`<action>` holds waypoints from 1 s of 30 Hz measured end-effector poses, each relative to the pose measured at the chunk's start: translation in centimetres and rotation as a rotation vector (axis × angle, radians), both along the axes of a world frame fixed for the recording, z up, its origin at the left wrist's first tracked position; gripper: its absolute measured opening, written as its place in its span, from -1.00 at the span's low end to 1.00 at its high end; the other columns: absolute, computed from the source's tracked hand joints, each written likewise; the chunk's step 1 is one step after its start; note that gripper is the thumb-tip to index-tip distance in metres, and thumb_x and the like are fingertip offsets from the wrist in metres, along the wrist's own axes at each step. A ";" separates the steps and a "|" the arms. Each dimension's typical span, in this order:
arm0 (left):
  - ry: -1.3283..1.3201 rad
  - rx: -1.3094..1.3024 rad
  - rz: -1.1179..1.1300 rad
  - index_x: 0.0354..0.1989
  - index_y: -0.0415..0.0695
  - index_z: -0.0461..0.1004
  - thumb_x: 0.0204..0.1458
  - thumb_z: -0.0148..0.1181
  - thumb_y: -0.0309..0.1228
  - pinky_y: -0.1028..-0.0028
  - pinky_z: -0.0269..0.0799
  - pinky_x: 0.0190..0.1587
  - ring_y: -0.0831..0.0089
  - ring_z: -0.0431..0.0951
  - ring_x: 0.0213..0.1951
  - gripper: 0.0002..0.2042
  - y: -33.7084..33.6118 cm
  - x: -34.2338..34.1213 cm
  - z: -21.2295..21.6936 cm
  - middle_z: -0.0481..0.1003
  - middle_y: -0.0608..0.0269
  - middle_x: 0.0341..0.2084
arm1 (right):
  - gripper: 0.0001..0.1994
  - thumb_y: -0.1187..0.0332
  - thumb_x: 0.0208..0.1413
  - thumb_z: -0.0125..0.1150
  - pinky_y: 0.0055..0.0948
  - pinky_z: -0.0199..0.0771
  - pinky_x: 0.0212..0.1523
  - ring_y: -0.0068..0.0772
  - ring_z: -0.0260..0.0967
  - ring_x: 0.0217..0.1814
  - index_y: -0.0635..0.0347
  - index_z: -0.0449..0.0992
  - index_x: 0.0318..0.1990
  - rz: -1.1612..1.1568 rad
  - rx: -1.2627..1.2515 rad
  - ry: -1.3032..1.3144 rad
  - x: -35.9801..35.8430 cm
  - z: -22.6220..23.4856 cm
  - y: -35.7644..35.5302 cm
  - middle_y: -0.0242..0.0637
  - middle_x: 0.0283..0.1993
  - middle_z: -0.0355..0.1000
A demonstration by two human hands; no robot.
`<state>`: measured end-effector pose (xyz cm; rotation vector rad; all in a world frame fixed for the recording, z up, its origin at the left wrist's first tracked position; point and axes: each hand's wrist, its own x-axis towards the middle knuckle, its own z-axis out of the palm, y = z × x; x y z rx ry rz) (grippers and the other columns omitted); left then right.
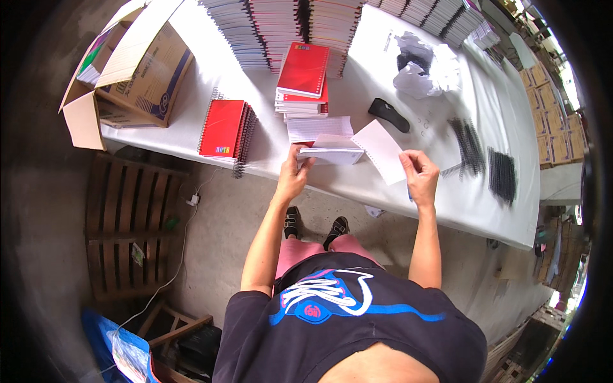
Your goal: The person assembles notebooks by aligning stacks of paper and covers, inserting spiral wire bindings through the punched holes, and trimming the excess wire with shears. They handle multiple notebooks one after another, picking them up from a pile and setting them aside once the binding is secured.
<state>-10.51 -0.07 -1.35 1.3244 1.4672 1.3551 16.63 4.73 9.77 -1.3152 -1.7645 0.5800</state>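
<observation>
I stand at a white table [357,185]. My left hand [292,172] grips the near left edge of one unbound block of white pages [332,152] held just above the table's front edge. My right hand [420,171] pinches the corner of one loose white sheet [383,150] lifted off that block. Two stacks of red spiral notebooks [223,127] [303,76] lie behind, one open cardboard box [131,64] at far left, one black tool [388,115], and two bundles of black binding coils [469,147] [502,173] to my right.
</observation>
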 end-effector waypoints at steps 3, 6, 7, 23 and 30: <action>-0.040 0.003 -0.007 -0.07 -0.13 0.27 0.09 0.13 -0.47 0.49 0.38 -0.22 0.45 0.49 -0.32 -0.74 0.1 0.1 -0.6 0.51 0.13 -0.37 | -0.83 0.47 0.04 0.22 -0.62 0.25 -0.56 -0.69 0.23 -0.61 0.24 0.47 -0.20 -0.081 -0.072 0.046 0.6 -2.0 -2.1 -0.40 -0.58 0.38; -0.033 0.014 0.009 -0.07 -0.14 0.28 0.11 0.13 -0.45 0.49 0.37 -0.20 0.47 0.48 -0.30 -0.74 0.1 0.3 -0.6 0.51 0.16 -0.36 | -0.78 0.56 0.05 0.13 -0.68 0.23 -0.55 -0.74 0.20 -0.57 0.23 0.44 -0.12 -0.160 -0.100 0.079 -0.5 -0.6 -5.3 -0.48 -0.56 0.33; -0.028 0.012 0.011 -0.06 -0.15 0.28 0.11 0.13 -0.44 0.50 0.36 -0.19 0.47 0.48 -0.29 -0.74 0.2 0.4 -0.5 0.51 0.17 -0.35 | -0.78 0.60 0.03 0.07 -0.64 0.26 -0.54 -0.72 0.22 -0.58 0.23 0.46 -0.13 -0.190 -0.113 0.040 -1.1 -0.5 -6.1 -0.45 -0.56 0.33; -0.383 -0.154 -0.212 -0.02 -0.15 0.30 0.17 0.08 -0.34 0.58 0.33 -0.20 0.64 0.39 -0.24 -0.74 0.0 -1.2 0.6 0.43 0.31 -0.22 | -0.58 0.43 -0.12 0.12 -0.53 0.32 -0.30 -0.57 0.23 -0.37 -0.10 0.47 -0.01 0.908 0.906 -0.384 -5.8 -4.0 -2.6 -0.48 -0.36 0.34; -0.374 -0.046 -0.208 0.04 -0.16 0.31 0.18 0.05 -0.39 0.54 0.29 -0.06 0.56 0.37 -0.12 -0.72 0.4 -1.4 -0.3 0.40 0.29 -0.12 | -0.51 0.36 -0.13 0.09 -0.59 0.39 -0.30 -0.57 0.27 -0.34 -0.17 0.37 0.07 1.177 0.877 -0.577 -4.8 -7.6 0.2 -0.45 -0.27 0.28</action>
